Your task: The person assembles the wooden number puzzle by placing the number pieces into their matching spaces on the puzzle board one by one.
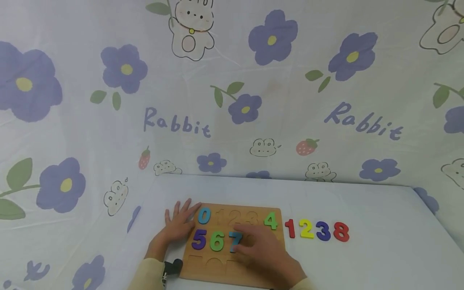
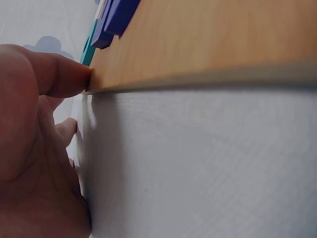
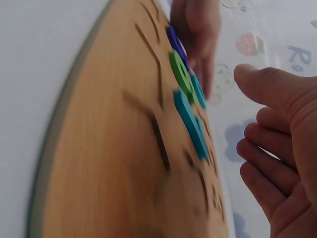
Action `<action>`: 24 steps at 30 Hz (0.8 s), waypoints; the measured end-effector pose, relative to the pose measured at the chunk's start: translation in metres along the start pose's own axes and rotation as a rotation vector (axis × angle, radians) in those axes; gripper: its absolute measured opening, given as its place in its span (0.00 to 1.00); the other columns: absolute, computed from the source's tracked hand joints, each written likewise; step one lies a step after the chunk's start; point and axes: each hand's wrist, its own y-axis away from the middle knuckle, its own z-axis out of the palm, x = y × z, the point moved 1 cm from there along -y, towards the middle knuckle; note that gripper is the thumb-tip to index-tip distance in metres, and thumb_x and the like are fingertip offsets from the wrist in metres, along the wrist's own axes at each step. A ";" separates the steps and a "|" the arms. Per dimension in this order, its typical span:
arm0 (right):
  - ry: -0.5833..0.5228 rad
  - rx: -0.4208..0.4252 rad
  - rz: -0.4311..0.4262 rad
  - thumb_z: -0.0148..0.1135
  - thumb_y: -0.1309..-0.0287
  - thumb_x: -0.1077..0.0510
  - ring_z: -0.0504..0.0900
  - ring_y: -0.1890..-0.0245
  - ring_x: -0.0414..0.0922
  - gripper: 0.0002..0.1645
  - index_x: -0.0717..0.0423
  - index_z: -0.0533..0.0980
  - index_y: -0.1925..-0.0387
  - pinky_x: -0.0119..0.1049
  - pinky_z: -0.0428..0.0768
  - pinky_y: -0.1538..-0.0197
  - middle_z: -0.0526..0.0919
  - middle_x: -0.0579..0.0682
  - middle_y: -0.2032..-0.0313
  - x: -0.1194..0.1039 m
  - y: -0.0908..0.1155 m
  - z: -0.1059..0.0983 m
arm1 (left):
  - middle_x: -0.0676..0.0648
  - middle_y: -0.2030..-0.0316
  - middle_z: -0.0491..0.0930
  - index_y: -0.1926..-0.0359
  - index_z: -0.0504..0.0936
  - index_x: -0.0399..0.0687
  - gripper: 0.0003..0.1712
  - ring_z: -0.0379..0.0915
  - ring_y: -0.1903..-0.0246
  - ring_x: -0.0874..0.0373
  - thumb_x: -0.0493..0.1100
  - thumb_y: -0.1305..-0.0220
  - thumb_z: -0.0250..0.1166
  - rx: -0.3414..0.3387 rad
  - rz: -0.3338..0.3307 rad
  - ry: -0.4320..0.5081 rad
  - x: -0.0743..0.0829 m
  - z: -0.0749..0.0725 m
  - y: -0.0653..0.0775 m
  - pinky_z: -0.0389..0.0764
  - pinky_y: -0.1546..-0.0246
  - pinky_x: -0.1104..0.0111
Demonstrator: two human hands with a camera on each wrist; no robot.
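Observation:
A wooden number board (image 1: 203,272) lies on the white table. Set in its top row are a blue 0 (image 1: 199,216) and a green 4 (image 1: 273,220), with bare 1, 2 and 3 outlines between them. Below sit a purple 5 (image 1: 200,239), a green 6 (image 1: 213,241) and a blue 7 (image 1: 236,235). My left hand (image 1: 179,225) has its fingers spread and touches the board's left edge with the thumb (image 2: 69,77). Over the right part of the board hovers my right hand (image 1: 262,247), thumb and fingers apart beside the 7, holding nothing; it hides outlines beneath.
Right of the board, a red 1 (image 1: 291,229), yellow 2 (image 1: 308,235), purple 3 (image 1: 328,230) and red 8 (image 1: 340,230) lie in a row on the table (image 1: 384,225). Behind the table hangs a cloth (image 1: 224,72) printed with flowers and rabbits.

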 end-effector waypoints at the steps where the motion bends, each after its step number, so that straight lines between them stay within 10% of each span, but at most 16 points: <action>1: 0.003 0.016 0.004 0.77 0.34 0.42 0.84 0.30 0.49 0.33 0.47 0.84 0.31 0.57 0.83 0.30 0.88 0.42 0.34 0.003 0.004 -0.006 | 0.36 0.12 0.48 0.15 0.66 0.59 0.40 0.25 0.14 0.26 0.43 0.27 0.54 0.001 0.000 0.002 0.000 0.000 0.000 0.17 0.23 0.26; 24: 0.275 0.210 0.128 0.85 0.45 0.44 0.91 0.45 0.49 0.33 0.41 0.87 0.37 0.56 0.91 0.43 0.93 0.42 0.44 0.070 0.097 -0.118 | 0.37 0.11 0.45 0.15 0.65 0.59 0.40 0.23 0.14 0.27 0.43 0.27 0.55 -0.023 -0.014 -0.022 -0.010 0.006 -0.010 0.18 0.24 0.25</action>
